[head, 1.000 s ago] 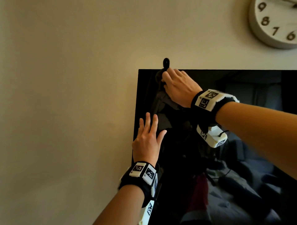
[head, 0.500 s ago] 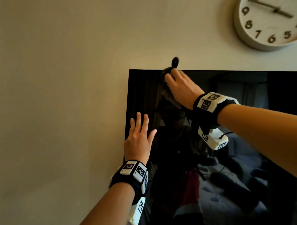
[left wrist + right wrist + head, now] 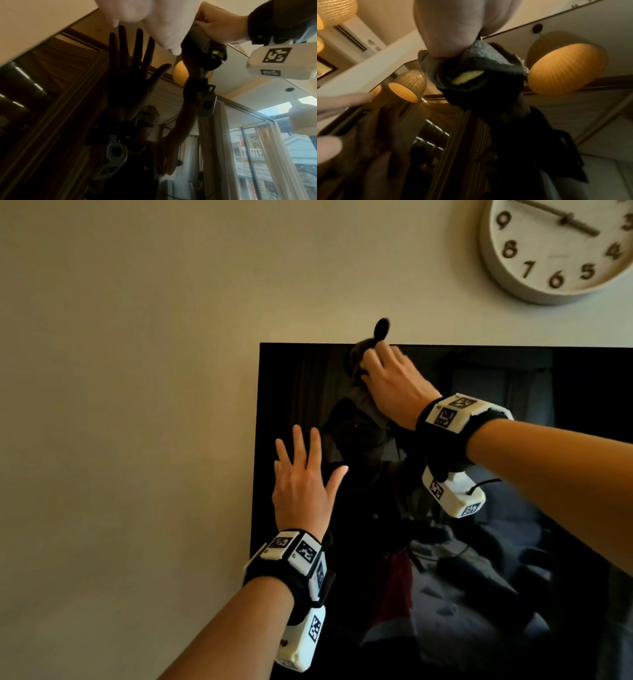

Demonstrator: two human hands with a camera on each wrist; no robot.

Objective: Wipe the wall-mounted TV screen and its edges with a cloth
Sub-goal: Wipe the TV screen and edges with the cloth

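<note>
The black TV screen (image 3: pixel 513 412) hangs on a beige wall and mirrors the room. My right hand (image 3: pixel 387 378) grips a bunched grey cloth (image 3: pixel 358 361) and presses it against the glass just under the top edge, left of centre. In the right wrist view the grey cloth (image 3: pixel 489 59) sits under my fingers (image 3: pixel 447 27) against the screen. My left hand (image 3: pixel 305 474) lies flat on the glass near the left edge, fingers straight and spread; the left wrist view shows its dark reflection on the TV screen (image 3: pixel 68 94).
A small black round object (image 3: pixel 381 328) sticks out of the wall just above the TV's top edge, right by the cloth. A round white wall clock (image 3: pixel 555 248) hangs up and to the right. Bare wall lies left of the TV.
The right hand with the cloth has slid a little to the right along the top edge. The left hand stays flat on the glass. My view has shifted right and upward.
</note>
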